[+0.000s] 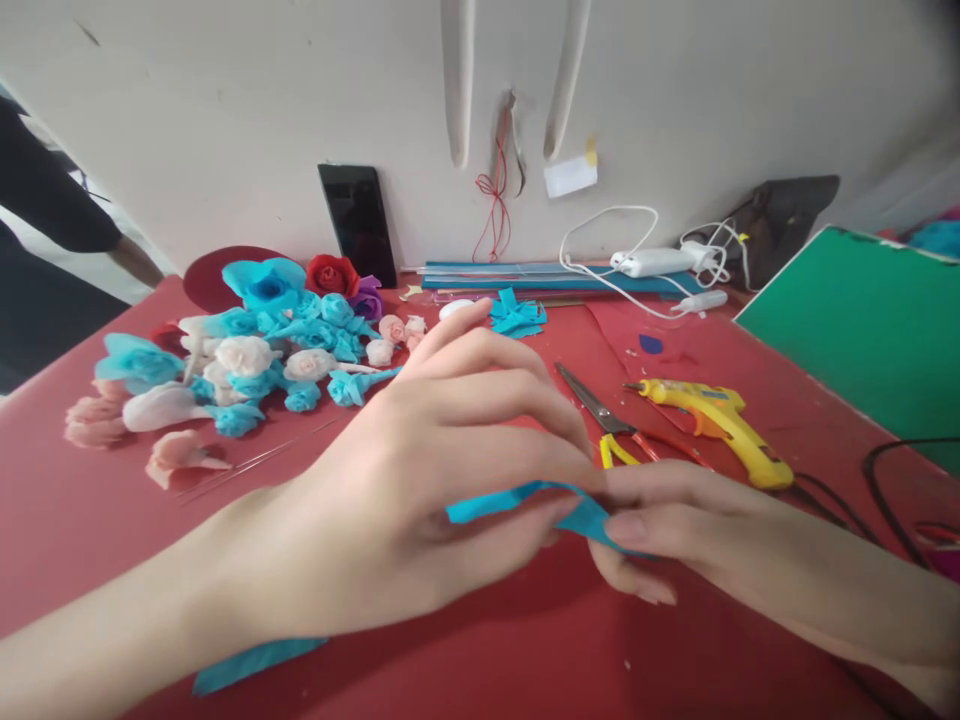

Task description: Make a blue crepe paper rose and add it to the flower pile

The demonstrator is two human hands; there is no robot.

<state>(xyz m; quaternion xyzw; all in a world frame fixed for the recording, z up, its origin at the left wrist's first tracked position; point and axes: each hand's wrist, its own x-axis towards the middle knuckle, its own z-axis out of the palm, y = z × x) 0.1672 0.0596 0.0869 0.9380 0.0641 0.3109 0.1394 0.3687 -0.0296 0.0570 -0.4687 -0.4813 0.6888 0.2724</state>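
Note:
Between my two hands runs a narrow strip of blue crepe paper (495, 503). My left hand (420, 470) reaches across the middle, pinching the strip between thumb and fingertips, its little finger lifted. The thumb and fingers of my right hand (675, 520) are closed on the strip's other end, close to the left fingertips. Under my left forearm another blue paper piece (259, 665) lies partly hidden on the red table. Just beyond the hands are scissors (600, 405) with yellow and red handles and a yellow glue gun (712, 415).
Paper flowers (247, 355) in blue, white, pink and red are heaped at the left. A phone (358, 225) leans on the wall. Behind lie blue paper strips (517, 315) and a white power adapter (652, 262). A green board (862, 330) stands right. A person's arm (52, 180) shows far left.

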